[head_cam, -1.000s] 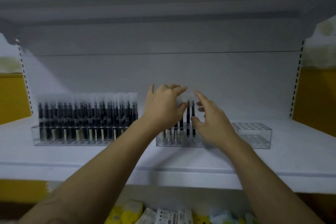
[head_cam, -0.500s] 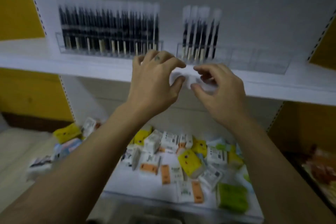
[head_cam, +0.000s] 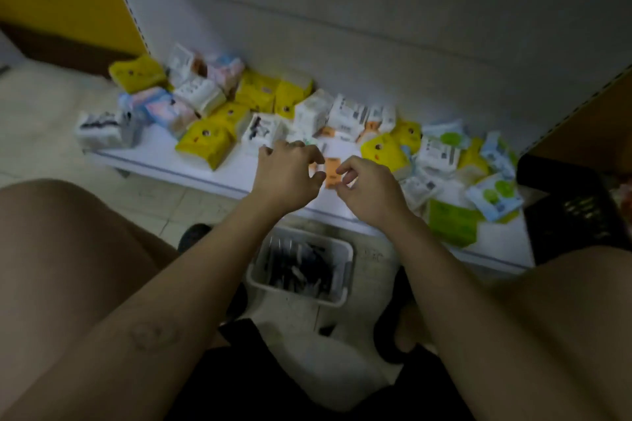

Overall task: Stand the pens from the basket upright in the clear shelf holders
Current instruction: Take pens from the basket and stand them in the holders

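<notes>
A white basket (head_cam: 345,258) stands on the floor between my knees, holding several dark pens (head_cam: 301,272) lying loose. My left hand (head_cam: 287,178) and my right hand (head_cam: 371,190) hover side by side above it, in front of the low shelf. Both have loosely curled fingers and nothing in them. The clear pen holders and the upper shelf are out of view.
The low white shelf (head_cam: 225,176) carries many small packets in yellow (head_cam: 205,138), white (head_cam: 349,114) and green (head_cam: 451,222). A black crate (head_cam: 574,215) stands at the right. My knees fill the lower left and right; tiled floor lies at the left.
The view has swung down from the upper shelf with the pen holders to the floor basket. Both hands have dropped from the holders and now hang empty above the basket.
</notes>
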The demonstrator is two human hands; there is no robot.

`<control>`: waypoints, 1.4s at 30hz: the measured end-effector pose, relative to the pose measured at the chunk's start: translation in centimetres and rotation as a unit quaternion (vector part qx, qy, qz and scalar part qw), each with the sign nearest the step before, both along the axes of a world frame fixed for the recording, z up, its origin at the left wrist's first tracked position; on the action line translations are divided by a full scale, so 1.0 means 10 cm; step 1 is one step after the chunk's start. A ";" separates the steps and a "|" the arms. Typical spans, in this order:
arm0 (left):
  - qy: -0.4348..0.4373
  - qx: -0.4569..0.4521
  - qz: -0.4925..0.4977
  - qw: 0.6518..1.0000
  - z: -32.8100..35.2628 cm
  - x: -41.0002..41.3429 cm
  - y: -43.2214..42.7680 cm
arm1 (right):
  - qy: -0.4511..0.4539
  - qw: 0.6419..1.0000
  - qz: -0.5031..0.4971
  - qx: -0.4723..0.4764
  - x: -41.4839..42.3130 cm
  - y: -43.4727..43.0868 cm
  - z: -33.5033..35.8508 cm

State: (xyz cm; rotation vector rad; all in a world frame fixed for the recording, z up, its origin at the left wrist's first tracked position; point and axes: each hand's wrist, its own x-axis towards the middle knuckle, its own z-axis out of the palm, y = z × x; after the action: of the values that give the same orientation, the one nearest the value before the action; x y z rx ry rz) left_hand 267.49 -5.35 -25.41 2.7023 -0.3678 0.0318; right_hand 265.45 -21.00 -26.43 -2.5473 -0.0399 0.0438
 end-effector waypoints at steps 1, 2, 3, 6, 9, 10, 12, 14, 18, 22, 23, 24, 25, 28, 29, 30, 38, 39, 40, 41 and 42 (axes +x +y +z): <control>0.041 0.005 0.008 0.999 -0.16 0.01 0.01 | 0.036 0.999 0.005 -0.005 0.01 0.02 -0.15; 0.080 0.014 0.016 0.997 -0.32 0.02 0.02 | 0.066 0.998 0.009 -0.010 0.02 0.03 -0.31; 0.119 0.024 0.021 0.992 -0.48 0.03 0.03 | 0.093 0.995 0.013 -0.015 0.03 0.05 -0.46; 0.234 0.034 0.024 0.971 -0.90 0.04 0.03 | 0.177 0.983 0.035 -0.039 0.08 0.11 -0.89; 0.337 0.019 0.036 0.941 -1.26 0.03 0.02 | 0.269 0.960 0.068 -0.037 0.11 0.18 -1.31; 0.355 0.021 0.041 0.934 -1.38 0.04 0.01 | 0.292 0.953 0.077 -0.035 0.12 0.19 -1.44; 0.374 0.021 0.038 0.926 -1.65 0.04 -0.01 | 0.333 0.938 0.089 -0.048 0.10 0.20 -1.69; 0.403 0.012 0.036 0.914 -1.89 0.02 -0.02 | 0.369 0.925 0.075 -0.056 0.09 0.20 -1.88; 0.461 0.008 -0.016 0.887 -2.20 -0.01 0.01 | 0.420 0.907 0.012 -0.028 0.12 0.14 -2.17; 0.493 0.024 -0.063 0.867 -2.43 0.01 -0.03 | 0.454 0.890 -0.024 0.012 0.21 0.03 -2.37; 0.496 0.031 -0.071 0.865 -2.51 0.02 -0.04 | 0.453 0.891 -0.027 0.017 0.24 0.03 -2.41; 0.499 0.032 -0.073 0.863 -2.61 0.03 -0.05 | 0.455 0.890 -0.030 0.021 0.26 0.02 -2.46; 0.505 0.035 -0.070 0.860 -2.69 0.04 -0.05 | 0.461 0.887 -0.032 0.021 0.26 0.02 -2.51; 0.505 0.014 -0.031 0.862 -2.90 0.07 -0.05 | 0.483 0.874 -0.036 0.025 0.25 0.03 -2.62; 0.496 -0.004 -0.002 0.868 -2.94 0.08 -0.04 | 0.490 0.870 -0.036 0.029 0.26 0.02 -2.63; 0.482 -0.016 0.024 0.875 -2.99 0.08 -0.03 | 0.496 0.867 -0.035 0.031 0.27 0.02 -2.65; 0.464 0.045 0.062 0.882 -3.31 -0.07 -0.01 | 0.501 0.866 -0.012 0.011 0.37 0.14 -2.79; 0.456 0.046 0.052 0.887 -3.28 -0.07 -0.01 | 0.505 0.863 -0.008 0.005 0.37 0.17 -2.81; 0.450 0.035 0.050 0.891 -3.24 -0.07 -0.01 | 0.512 0.859 -0.006 0.002 0.36 0.19 -2.83; 0.447 0.012 0.056 0.893 -3.17 -0.05 0.00 | 0.515 0.857 -0.003 -0.002 0.35 0.19 -2.86; 0.445 -0.013 0.069 0.893 -3.13 -0.04 0.02 | 0.518 0.855 -0.001 -0.004 0.34 0.20 -2.87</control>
State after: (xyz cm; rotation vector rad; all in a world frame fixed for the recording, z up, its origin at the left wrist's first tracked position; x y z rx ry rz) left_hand 267.11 -5.14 -56.70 2.3826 0.1094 -1.1012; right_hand 268.83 -18.97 -55.17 -2.2023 0.3798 1.3826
